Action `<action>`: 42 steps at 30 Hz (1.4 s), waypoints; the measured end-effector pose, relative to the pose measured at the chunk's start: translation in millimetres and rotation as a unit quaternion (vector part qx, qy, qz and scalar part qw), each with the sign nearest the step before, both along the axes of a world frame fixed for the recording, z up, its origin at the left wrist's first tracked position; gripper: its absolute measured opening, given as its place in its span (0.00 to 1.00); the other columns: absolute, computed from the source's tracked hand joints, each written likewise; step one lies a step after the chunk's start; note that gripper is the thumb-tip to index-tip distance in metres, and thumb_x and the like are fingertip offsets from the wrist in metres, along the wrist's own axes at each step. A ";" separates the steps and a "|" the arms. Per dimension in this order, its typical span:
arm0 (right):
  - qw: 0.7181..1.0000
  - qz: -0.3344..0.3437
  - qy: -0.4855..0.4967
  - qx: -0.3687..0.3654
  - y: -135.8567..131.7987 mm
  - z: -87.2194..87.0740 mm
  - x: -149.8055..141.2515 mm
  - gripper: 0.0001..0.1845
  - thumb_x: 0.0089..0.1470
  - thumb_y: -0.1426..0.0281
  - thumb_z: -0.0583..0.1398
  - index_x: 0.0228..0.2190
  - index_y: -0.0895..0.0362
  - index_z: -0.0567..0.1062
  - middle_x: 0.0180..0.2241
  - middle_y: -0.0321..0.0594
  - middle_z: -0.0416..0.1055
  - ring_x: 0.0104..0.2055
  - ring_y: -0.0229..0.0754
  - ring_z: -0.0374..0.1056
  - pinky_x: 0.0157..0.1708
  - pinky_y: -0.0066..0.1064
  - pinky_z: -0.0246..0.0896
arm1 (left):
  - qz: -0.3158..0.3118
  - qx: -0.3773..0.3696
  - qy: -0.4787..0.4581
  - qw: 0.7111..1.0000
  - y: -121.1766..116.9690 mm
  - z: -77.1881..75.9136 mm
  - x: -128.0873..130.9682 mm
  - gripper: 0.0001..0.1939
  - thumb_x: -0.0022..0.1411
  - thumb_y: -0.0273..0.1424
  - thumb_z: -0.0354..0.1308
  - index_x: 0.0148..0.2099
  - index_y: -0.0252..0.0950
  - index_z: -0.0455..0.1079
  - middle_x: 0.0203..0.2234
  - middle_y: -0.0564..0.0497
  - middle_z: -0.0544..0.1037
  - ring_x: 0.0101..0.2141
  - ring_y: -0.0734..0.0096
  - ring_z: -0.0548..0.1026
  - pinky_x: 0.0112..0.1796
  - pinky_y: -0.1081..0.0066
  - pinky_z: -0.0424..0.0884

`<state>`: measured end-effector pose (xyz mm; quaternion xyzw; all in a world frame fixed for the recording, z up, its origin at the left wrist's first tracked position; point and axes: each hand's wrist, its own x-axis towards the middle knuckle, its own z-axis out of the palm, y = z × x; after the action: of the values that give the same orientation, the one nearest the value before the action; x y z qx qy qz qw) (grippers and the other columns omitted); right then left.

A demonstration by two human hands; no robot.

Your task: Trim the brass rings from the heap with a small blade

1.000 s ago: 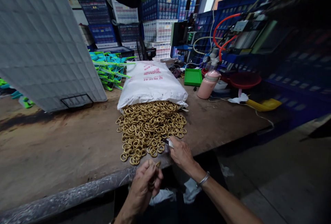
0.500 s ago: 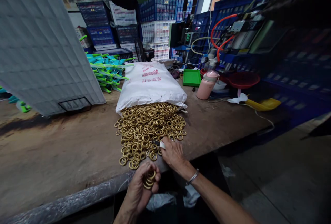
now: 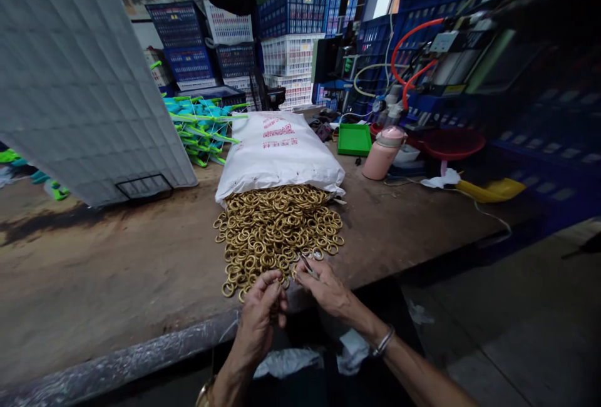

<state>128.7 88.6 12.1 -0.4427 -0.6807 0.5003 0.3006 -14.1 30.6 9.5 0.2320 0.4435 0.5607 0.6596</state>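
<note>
A heap of brass-coloured rings [image 3: 272,219] spills from the mouth of a white printed sack [image 3: 282,163] onto the table. My left hand [image 3: 258,316] is curled at the table's front edge, closed around some rings that its fingers mostly hide. Just right of it, my right hand [image 3: 323,288] pinches a small tool with a dark slim tip [image 3: 308,266]; its exact kind is not clear. Between the two hands, loose rings lie at the near end of the heap.
On the left stands a large pale quilted panel [image 3: 89,81], with green and teal plastic pieces [image 3: 201,125] behind it. A green tray [image 3: 354,139], a pink bottle [image 3: 382,155] and a yellow scoop [image 3: 493,190] are at the right. Stacked crates [image 3: 291,53] fill the back.
My right hand has drawn back from the heap with the tool. My left hand has risen and turned, so the rings in its palm are now mostly hidden. The view has shifted slightly.
</note>
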 end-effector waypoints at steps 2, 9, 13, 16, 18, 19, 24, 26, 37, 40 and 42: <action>0.998 0.021 0.041 -0.052 -3.7 0.1 -1.1 0.09 0.51 0.68 0.51 0.21 0.56 0.62 0.18 0.28 0.54 0.21 0.31 0.50 0.23 0.22 0.47 | -0.008 -0.005 0.026 1.000 -0.8 -1.1 1.6 0.18 0.50 0.38 0.60 0.41 0.35 0.64 0.19 0.57 0.66 0.17 0.81 0.62 0.14 0.82 0.55; 0.991 0.037 0.068 -0.111 -12.0 -2.3 -5.7 0.09 0.51 0.67 0.52 0.22 0.57 0.63 0.16 0.28 0.55 0.20 0.31 0.50 0.22 0.23 0.47 | -0.025 -0.011 0.113 0.993 -6.2 -3.4 0.5 0.14 0.52 0.41 0.57 0.29 0.36 0.62 0.15 0.60 0.60 0.15 0.83 0.55 0.16 0.81 0.49; 0.997 0.036 0.033 -0.063 -13.8 0.0 -7.8 0.15 0.54 0.63 0.50 0.21 0.57 0.63 0.18 0.30 0.58 0.22 0.32 0.53 0.23 0.24 0.48 | 0.021 0.078 0.262 0.962 -7.3 -1.5 -0.3 0.11 0.52 0.38 0.56 0.27 0.35 0.66 0.18 0.56 0.65 0.21 0.77 0.62 0.24 0.76 0.59; 0.999 0.022 -0.001 -0.036 -13.5 0.7 -10.9 0.16 0.54 0.61 0.50 0.20 0.57 0.63 0.18 0.30 0.58 0.22 0.32 0.53 0.23 0.24 0.48 | 0.038 0.132 0.334 0.933 -8.4 2.2 1.1 0.08 0.52 0.35 0.56 0.26 0.36 0.68 0.21 0.53 0.69 0.26 0.72 0.65 0.30 0.73 0.62; 0.999 0.012 -0.021 -0.030 -13.5 0.7 -13.0 0.15 0.54 0.62 0.50 0.20 0.57 0.62 0.17 0.30 0.57 0.22 0.32 0.52 0.22 0.24 0.47 | 0.024 0.119 0.313 0.942 -9.4 3.8 2.5 0.09 0.53 0.36 0.56 0.27 0.36 0.68 0.21 0.54 0.69 0.25 0.73 0.65 0.28 0.74 0.62; 0.999 0.006 -0.032 -0.025 -13.7 0.9 -13.9 0.14 0.53 0.64 0.50 0.20 0.57 0.61 0.18 0.29 0.56 0.22 0.32 0.52 0.22 0.24 0.46 | 0.008 0.095 0.286 0.954 -10.0 3.9 3.0 0.10 0.53 0.38 0.55 0.28 0.35 0.67 0.19 0.55 0.68 0.22 0.75 0.64 0.26 0.76 0.61; 0.997 -0.005 -0.072 0.007 -16.3 4.5 -16.3 0.12 0.50 0.67 0.52 0.19 0.57 0.60 0.19 0.28 0.54 0.23 0.31 0.50 0.23 0.24 0.46 | -0.064 -0.019 0.173 0.983 -12.6 -1.4 1.7 0.16 0.54 0.45 0.53 0.28 0.36 0.61 0.15 0.60 0.61 0.14 0.83 0.54 0.15 0.81 0.49; 0.998 -0.001 -0.062 0.004 -16.4 5.3 -16.8 0.12 0.51 0.67 0.51 0.19 0.57 0.61 0.19 0.29 0.55 0.23 0.32 0.51 0.24 0.24 0.46 | -0.067 -0.018 0.153 0.986 -13.0 -2.8 0.1 0.16 0.54 0.45 0.53 0.28 0.36 0.60 0.16 0.60 0.62 0.13 0.84 0.54 0.14 0.82 0.47; 0.988 -0.015 -0.127 0.084 -18.2 2.6 -15.4 0.08 0.52 0.73 0.48 0.23 0.56 0.62 0.21 0.32 0.60 0.24 0.34 0.56 0.26 0.25 0.47 | -0.044 -0.014 0.094 0.994 -14.0 1.9 1.2 0.15 0.54 0.43 0.54 0.29 0.36 0.59 0.17 0.60 0.62 0.14 0.85 0.54 0.14 0.83 0.48; 0.969 0.030 -0.202 0.136 -23.0 1.7 -12.5 0.07 0.46 0.78 0.50 0.26 0.56 0.63 0.23 0.32 0.63 0.25 0.34 0.57 0.26 0.25 0.45 | -0.040 -0.014 0.096 0.994 -12.5 2.1 0.7 0.16 0.53 0.43 0.55 0.29 0.36 0.58 0.17 0.60 0.63 0.14 0.86 0.56 0.15 0.83 0.48; 0.957 0.053 -0.243 0.149 -25.9 2.1 -11.9 0.09 0.43 0.79 0.50 0.27 0.55 0.64 0.22 0.33 0.63 0.25 0.35 0.57 0.25 0.26 0.43 | -0.038 -0.010 0.101 0.994 -10.7 2.8 0.8 0.16 0.53 0.44 0.55 0.30 0.36 0.58 0.17 0.60 0.63 0.15 0.86 0.56 0.15 0.83 0.49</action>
<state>116.8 62.7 14.2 -0.4648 -0.8223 0.2858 0.1613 -13.3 20.0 12.3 0.2978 0.5044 0.5047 0.6342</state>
